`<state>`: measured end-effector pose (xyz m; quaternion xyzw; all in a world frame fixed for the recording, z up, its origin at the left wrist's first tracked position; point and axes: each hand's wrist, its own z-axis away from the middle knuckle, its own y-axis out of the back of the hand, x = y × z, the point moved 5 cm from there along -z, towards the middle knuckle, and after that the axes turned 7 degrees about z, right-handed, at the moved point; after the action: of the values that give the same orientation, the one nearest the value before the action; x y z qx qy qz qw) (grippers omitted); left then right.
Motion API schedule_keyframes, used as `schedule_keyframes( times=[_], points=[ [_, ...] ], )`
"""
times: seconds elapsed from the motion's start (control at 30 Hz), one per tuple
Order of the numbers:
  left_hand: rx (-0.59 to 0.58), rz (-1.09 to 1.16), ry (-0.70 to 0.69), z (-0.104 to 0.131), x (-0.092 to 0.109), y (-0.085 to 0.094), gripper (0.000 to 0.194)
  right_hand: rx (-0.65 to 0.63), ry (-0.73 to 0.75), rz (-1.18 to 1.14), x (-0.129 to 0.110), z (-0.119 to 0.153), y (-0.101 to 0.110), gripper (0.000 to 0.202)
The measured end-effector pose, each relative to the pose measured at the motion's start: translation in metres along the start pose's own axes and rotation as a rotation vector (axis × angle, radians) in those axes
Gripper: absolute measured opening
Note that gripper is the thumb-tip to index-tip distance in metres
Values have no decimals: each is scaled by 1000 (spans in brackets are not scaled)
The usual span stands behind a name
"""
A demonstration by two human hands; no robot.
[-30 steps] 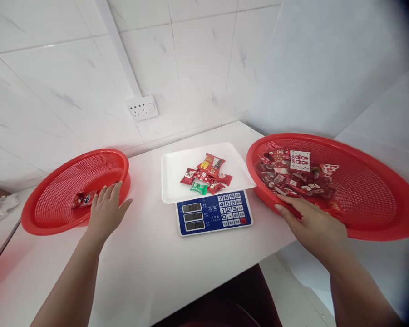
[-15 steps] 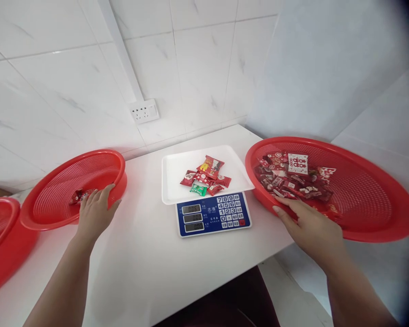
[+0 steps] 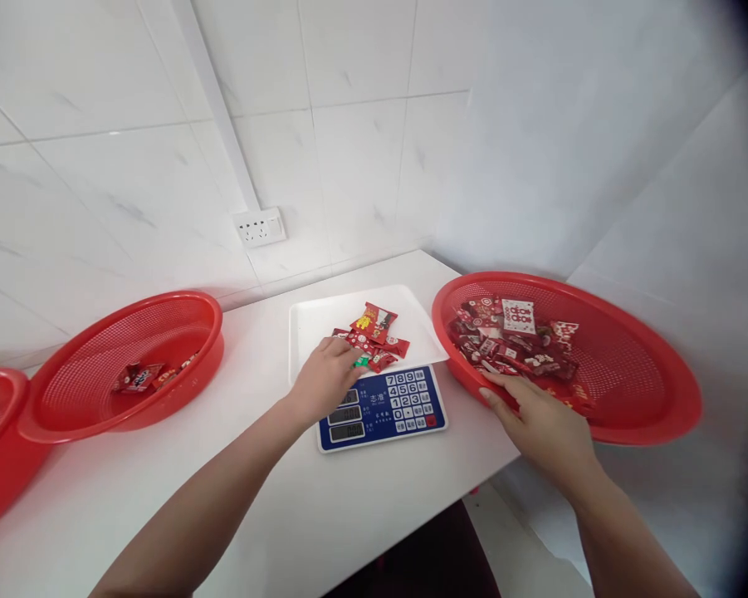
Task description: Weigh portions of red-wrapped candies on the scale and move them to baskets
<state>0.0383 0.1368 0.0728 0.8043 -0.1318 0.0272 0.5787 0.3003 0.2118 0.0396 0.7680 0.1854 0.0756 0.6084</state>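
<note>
My left hand [image 3: 325,375] reaches over the near left part of the white weighing tray [image 3: 311,311]. Its fingers and thumb are apart at the pile of wrapped snacks, and a green packet [image 3: 361,361] shows between them. Beside it lie small red packets, including a larger red and yellow packet [image 3: 374,322]. The hand partly covers the displays of the blue scale [image 3: 379,407]. My right hand [image 3: 545,423] is closed on the near rim of the right red basket [image 3: 647,390], with the thumb outside. Many red packets [image 3: 516,340] fill that basket's left side.
A second red basket [image 3: 193,307] at left holds several red packets [image 3: 143,378]. Part of a third red basket [image 3: 12,448] shows at the left edge. The white table [image 3: 261,515] meets a tiled wall with a power socket [image 3: 259,227].
My left hand has left the left basket and moved right to the packets on the weighing tray. More packets now show in the left basket. My right hand stays on its basket's rim.
</note>
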Motion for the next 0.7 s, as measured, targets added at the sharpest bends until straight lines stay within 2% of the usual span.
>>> schedule_keyframes(
  times=[0.13, 0.23, 0.33, 0.43, 0.5, 0.63, 0.67, 0.7],
  points=[
    [-26, -11, -30, -20, 18, -11, 34, 10, 20, -6, -1, 0, 0, 41],
    [-20, -27, -35, -24, 24, -18, 27, 10, 20, -14, -2, 0, 0, 40],
    [-1, -21, -49, -21, 29, -16, 23, -13, 16, -10, -1, 0, -1, 40],
    [24, 6, -68, -8, 43, -8, 27, -18, 1, -10, 0, 0, -1, 39],
    [19, 57, -107, 8, 59, -3, 30, 7, -1, -49, 0, 1, 1, 39],
    [-24, 304, -189, 45, 93, -4, 28, 179, 63, -320, -10, 12, 15, 35],
    [-34, 359, -177, 53, 98, -5, 28, 160, 119, -421, -18, 17, 18, 32],
    [-48, 402, -151, 60, 100, -8, 28, 87, 201, -522, -29, 23, 19, 32]
  ],
)
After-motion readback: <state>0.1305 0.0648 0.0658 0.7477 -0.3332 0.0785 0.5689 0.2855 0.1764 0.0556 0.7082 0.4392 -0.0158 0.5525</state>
